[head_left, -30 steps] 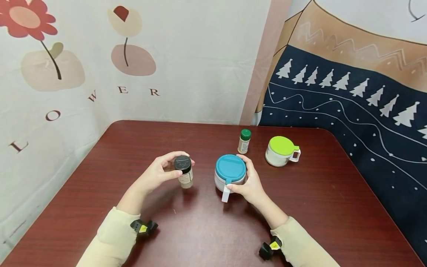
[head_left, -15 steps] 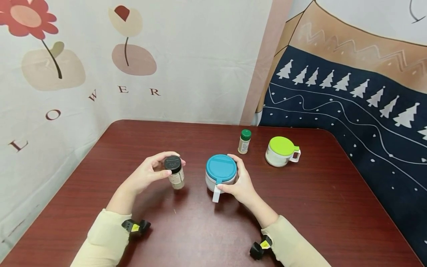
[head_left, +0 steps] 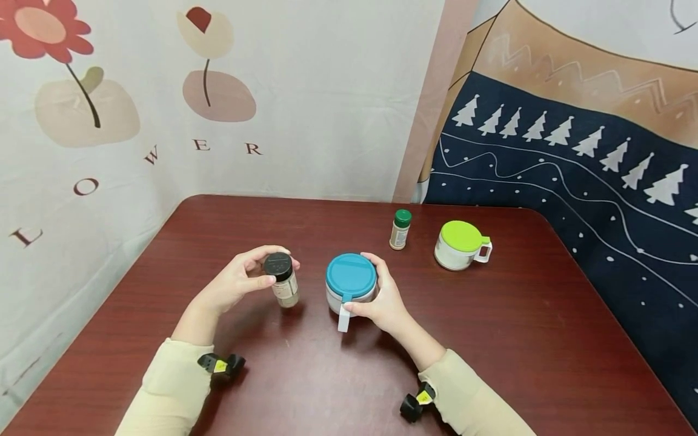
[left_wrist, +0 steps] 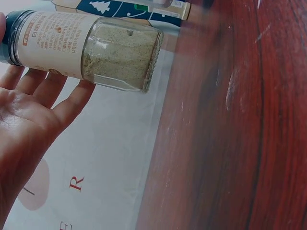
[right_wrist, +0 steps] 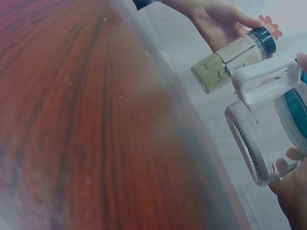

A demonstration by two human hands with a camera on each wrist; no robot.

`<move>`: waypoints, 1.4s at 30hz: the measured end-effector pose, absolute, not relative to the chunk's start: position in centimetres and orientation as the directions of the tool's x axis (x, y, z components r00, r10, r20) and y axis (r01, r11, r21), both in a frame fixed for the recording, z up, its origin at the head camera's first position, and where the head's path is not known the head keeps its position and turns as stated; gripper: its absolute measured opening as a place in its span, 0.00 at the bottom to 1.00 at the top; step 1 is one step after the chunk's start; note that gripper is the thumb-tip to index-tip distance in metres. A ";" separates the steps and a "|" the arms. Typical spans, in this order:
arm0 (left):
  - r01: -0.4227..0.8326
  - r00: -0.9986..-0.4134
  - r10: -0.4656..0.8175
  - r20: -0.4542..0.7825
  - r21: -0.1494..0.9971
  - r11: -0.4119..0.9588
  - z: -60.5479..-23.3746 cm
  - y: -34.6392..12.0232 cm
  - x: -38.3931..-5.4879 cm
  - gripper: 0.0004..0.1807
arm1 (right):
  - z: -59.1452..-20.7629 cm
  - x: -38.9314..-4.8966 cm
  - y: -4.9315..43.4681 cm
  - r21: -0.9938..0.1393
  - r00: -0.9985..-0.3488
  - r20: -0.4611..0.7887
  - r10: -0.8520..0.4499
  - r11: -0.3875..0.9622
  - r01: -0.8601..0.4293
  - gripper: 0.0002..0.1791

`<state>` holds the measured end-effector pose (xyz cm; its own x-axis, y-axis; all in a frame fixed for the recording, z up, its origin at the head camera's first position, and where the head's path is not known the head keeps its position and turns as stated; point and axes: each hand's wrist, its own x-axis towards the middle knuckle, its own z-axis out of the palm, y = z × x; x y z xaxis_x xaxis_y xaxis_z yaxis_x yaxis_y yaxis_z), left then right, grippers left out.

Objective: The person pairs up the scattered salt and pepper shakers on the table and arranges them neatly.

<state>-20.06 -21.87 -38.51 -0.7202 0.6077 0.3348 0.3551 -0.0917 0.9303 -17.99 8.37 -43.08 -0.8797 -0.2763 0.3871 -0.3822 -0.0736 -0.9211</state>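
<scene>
My left hand [head_left: 231, 283] grips a glass spice jar [head_left: 285, 289] by its black cap, thumb on the near side and fingers behind. Greyish powder fills much of the jar, which is held slightly tilted with its base over the table in the left wrist view. To its right, my right hand [head_left: 382, 303] holds a clear seasoning pot [head_left: 334, 298] with a blue lid [head_left: 351, 275]. The thumb lies by the white handle [right_wrist: 266, 79], and the fingers wrap round the far side. In the right wrist view the pot's ribbed base shows. A gap separates the two containers.
Behind my right hand stands a small green-capped spice bottle [head_left: 400, 230]. Farther right is a second seasoning pot [head_left: 460, 247] with a lime-green lid and white handle. The reddish-brown table [head_left: 518, 339] ends at a printed cloth [head_left: 327, 121] at the back.
Both hands have moved left across the table, carrying the spice jar and the blue-lidded pot with them. The green-capped bottle and the lime-lidded pot have stayed in place.
</scene>
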 end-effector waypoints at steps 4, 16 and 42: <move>0.352 -0.717 0.609 0.339 0.930 -0.104 -38.6 -22.3 -20.3 0.21 | -43.3 -18.1 7.9 -0.923 -0.877 0.380 -0.294 -0.061 -0.380 0.51; 0.331 -0.720 0.618 0.316 0.939 -0.095 -39.3 -23.1 -20.8 0.22 | -43.3 -18.1 6.7 -0.928 -0.879 0.365 -0.305 -0.051 -0.368 0.49; 0.289 -0.708 0.640 0.297 0.950 -0.122 -40.2 -24.6 -21.2 0.21 | -44.0 -18.6 5.7 -0.933 -0.875 0.354 -0.332 -0.065 -0.353 0.50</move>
<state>-21.22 -24.56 -40.25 -0.7082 0.6403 0.2975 0.2886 -0.1220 0.9496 -18.62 5.73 -43.99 -0.8746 -0.3316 0.3537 -0.3528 -0.0651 -0.9334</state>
